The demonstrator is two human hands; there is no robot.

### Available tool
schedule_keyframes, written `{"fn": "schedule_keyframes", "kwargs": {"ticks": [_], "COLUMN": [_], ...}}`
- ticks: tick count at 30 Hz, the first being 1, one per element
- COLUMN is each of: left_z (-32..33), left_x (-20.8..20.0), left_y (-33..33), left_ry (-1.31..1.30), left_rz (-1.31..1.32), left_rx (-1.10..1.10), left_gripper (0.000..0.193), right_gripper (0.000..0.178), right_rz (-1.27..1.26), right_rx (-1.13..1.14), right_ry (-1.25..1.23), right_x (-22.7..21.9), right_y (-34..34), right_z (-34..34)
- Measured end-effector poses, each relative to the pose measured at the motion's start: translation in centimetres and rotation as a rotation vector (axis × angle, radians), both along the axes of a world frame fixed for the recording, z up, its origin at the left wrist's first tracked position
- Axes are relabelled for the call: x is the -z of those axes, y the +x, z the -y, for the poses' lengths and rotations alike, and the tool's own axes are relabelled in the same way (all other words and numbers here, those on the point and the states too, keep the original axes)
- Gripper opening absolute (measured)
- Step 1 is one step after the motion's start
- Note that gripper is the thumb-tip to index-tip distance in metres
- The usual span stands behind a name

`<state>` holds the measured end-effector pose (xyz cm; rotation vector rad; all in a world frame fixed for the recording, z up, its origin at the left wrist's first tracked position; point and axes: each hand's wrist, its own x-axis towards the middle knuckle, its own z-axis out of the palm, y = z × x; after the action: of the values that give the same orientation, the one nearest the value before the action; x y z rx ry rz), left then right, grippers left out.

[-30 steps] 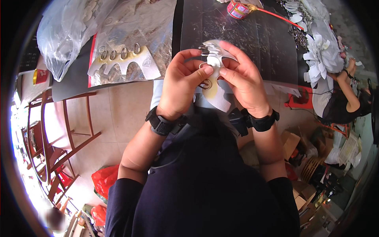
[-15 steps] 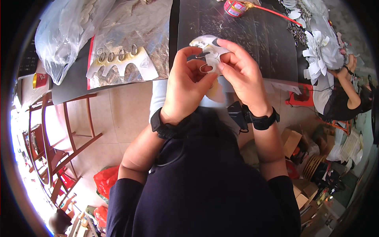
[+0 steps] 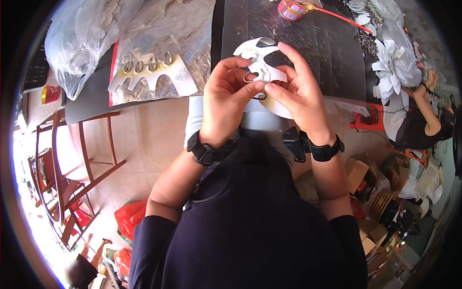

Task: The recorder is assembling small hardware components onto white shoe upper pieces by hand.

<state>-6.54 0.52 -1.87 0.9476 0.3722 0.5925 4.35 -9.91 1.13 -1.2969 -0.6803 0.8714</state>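
Both hands meet over the table's front edge, on a white cut-out piece [image 3: 274, 73] with scalloped tabs and yellowish glue stains. My left hand [image 3: 227, 94] pinches it from the left, thumb and fingers closed beside metal rings. My right hand [image 3: 301, 94] grips the right part with its thumb near the left thumb; its index finger stretches up along the piece. One thin metal ring [image 3: 248, 77] shows at the left fingertips, and a darker ring [image 3: 260, 96] hangs below the thumbs. To the left lies a similar white piece [image 3: 159, 77] with several oval rings along its stained edge.
A red tin [image 3: 290, 10] with a glue-coated red stick [image 3: 339, 18] stands at the back. Clear plastic bags [image 3: 79, 43] lie at the far left. White cut-outs [image 3: 389, 67] and metal rings [image 3: 364, 42] lie at right, where another person [image 3: 423, 115] sits. A wooden chair [image 3: 84, 159] stands left.
The white piece has been turned and opened out between my hands, its tabs now spread more. My right index finger has straightened upward. The view has shifted slightly.
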Motion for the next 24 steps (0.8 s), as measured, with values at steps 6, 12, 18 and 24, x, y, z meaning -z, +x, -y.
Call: {"fn": "schedule_keyframes", "kwargs": {"ticks": [6,12,18,24], "left_z": [0.0,-0.2,0.2,-0.1], "left_x": [-0.1,0.2,0.1,0.2], "left_y": [-0.2,-0.3,-0.1,-0.2], "left_ry": [-0.109,-0.112,-0.021,0.002], "left_rz": [-0.004,0.032,0.001,-0.066], "left_rx": [0.037,0.093,0.040,0.033], "left_gripper": [0.032,0.033,0.032,0.033], "right_gripper": [0.065,0.057,0.057,0.057], "right_rz": [0.109,0.038,-0.003,-0.072], "right_rx": [0.006,0.037,0.028,-0.014], "right_ry": [-0.040,-0.058,-0.045,-0.004], "right_x": [-0.5,0.1,0.4,0.2], "right_y": [0.0,0.5,0.0,0.7], "right_z": [-0.2,-0.3,-0.5,0.5]}}
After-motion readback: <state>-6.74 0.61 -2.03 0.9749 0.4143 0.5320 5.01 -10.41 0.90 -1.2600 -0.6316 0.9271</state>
